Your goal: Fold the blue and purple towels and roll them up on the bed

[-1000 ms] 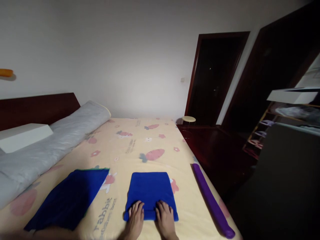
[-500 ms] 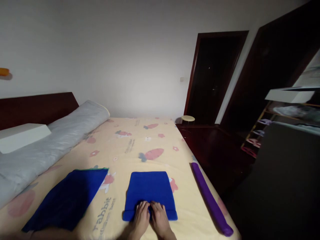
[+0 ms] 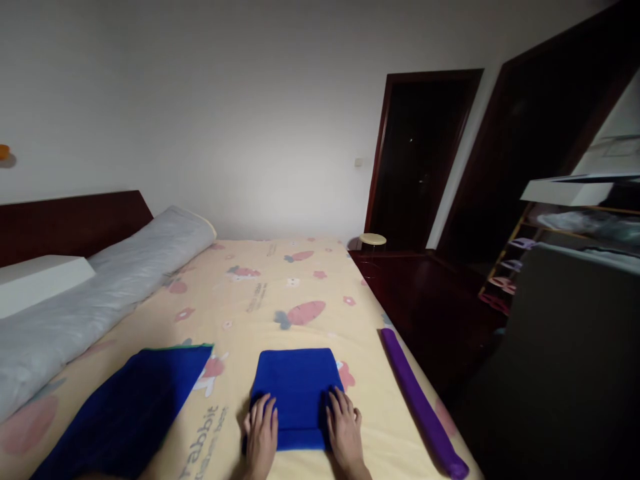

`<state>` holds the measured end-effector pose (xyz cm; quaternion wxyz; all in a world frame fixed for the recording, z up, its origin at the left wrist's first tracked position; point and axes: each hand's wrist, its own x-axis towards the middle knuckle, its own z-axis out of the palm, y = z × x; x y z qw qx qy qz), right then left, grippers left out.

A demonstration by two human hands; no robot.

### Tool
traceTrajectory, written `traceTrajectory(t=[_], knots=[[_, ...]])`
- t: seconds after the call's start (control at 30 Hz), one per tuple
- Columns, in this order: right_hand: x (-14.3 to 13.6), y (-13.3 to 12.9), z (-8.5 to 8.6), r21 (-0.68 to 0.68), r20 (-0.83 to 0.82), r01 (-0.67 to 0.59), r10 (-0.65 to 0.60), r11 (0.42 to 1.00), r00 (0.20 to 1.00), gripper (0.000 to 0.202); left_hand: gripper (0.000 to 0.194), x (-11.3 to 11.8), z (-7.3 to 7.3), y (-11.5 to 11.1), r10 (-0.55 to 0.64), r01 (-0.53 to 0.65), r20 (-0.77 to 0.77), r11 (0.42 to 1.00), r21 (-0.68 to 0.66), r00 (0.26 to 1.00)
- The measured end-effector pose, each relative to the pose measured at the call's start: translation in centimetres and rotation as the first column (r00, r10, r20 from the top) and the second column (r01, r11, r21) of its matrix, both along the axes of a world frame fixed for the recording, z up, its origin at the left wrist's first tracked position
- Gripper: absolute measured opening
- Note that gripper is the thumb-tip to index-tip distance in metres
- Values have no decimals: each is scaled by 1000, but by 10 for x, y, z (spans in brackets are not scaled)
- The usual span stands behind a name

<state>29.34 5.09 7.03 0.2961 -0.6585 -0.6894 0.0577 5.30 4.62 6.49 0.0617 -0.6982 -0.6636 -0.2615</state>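
Note:
A blue folded cloth (image 3: 300,387), perhaps a towel, lies on the bed in front of me, with a narrow folded band along its near edge. My left hand (image 3: 261,427) rests on its near left corner, fingers lying forward and a little apart. On the near right corner lies my right hand (image 3: 344,423), its fingers likewise stretched out over the edge. Between the two hands the band shows uncovered. Farther left is a second blue cloth (image 3: 135,400), spread flat with a green edge. A purple roll of cloth (image 3: 420,400) lies along the bed's right side.
The bed sheet (image 3: 250,313) is yellow with carrot and rabbit prints. A grey rolled bedding bundle (image 3: 125,273) and a white box (image 3: 43,283) lie at the left. Beyond the right edge are a round stool (image 3: 373,239), dark floor and a rack (image 3: 505,267) with slippers.
My hands have moved apart, from side by side at the middle of the near band out to the cloth's left and right corners. The view has shifted slightly.

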Motion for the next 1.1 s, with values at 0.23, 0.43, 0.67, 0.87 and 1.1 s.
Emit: traceTrajectory(t=[0.23, 0.43, 0.67, 0.87, 1.1], knots=[[-25, -47, -3, 12, 31, -430, 430, 903, 902, 39, 52, 18, -32, -43, -345, 346, -85, 938, 5, 935], [13, -48, -28, -46, 80, -393, 395, 918, 915, 54, 60, -12, -42, -53, -113, 114, -150, 993, -2, 982], [25, -42, -23, -11, 73, -303, 303, 953, 950, 42, 56, -28, -25, -51, 30, -38, -192, 999, -35, 981], [2, -20, 2, -91, 130, -176, 187, 980, 974, 38, 51, -23, -1, -18, 50, -78, -94, 942, -325, 994], [-4, 10, 22, -220, 209, -116, 163, 969, 964, 41, 44, -10, 26, 17, 125, -170, -130, 887, -429, 984]])
